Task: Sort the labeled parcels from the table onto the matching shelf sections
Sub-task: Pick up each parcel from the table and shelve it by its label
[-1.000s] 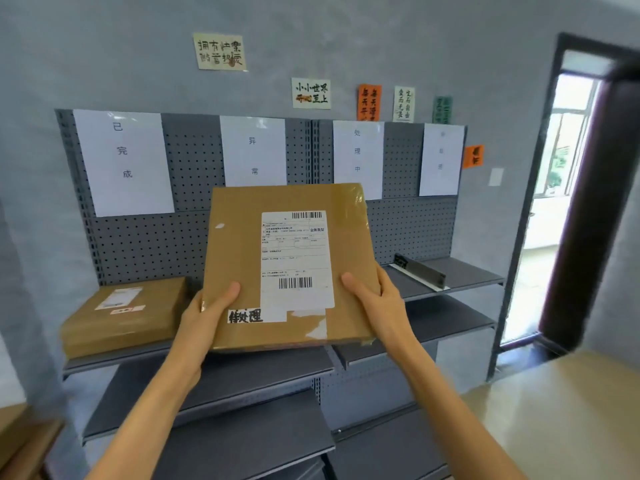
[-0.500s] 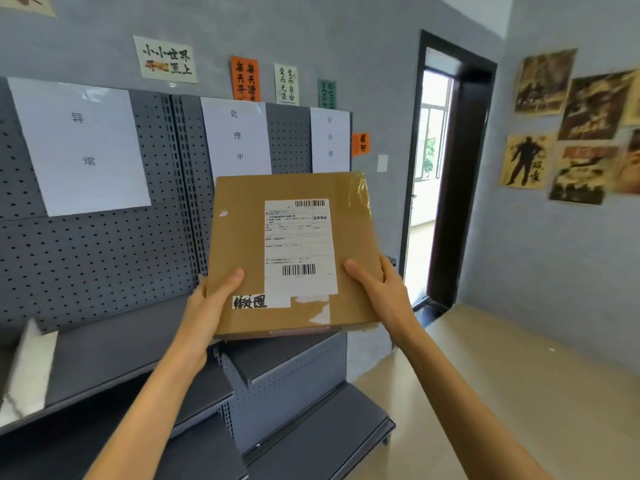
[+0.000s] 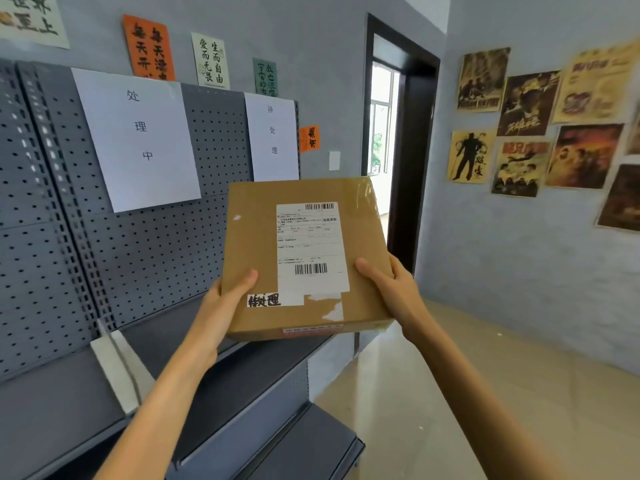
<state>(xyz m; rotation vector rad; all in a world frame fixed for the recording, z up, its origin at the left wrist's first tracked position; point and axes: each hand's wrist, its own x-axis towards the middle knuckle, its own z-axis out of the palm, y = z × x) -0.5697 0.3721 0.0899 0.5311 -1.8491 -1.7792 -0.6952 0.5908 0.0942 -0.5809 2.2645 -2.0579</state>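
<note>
Both hands, left hand [image 3: 221, 306] and right hand [image 3: 391, 289], are gripping the parcel [image 3: 304, 258] at its lower side edges, thumbs on top; stiff flat cardboard, probably light, tape maybe slippery

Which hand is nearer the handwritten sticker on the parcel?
Left. The left hand grips the parcel edge beside the handwritten sticker; the right hand grips the opposite edge.

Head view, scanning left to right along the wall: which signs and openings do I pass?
White 处理中 sign → white 待处理 sign → small orange note → doorway → posters.
</note>
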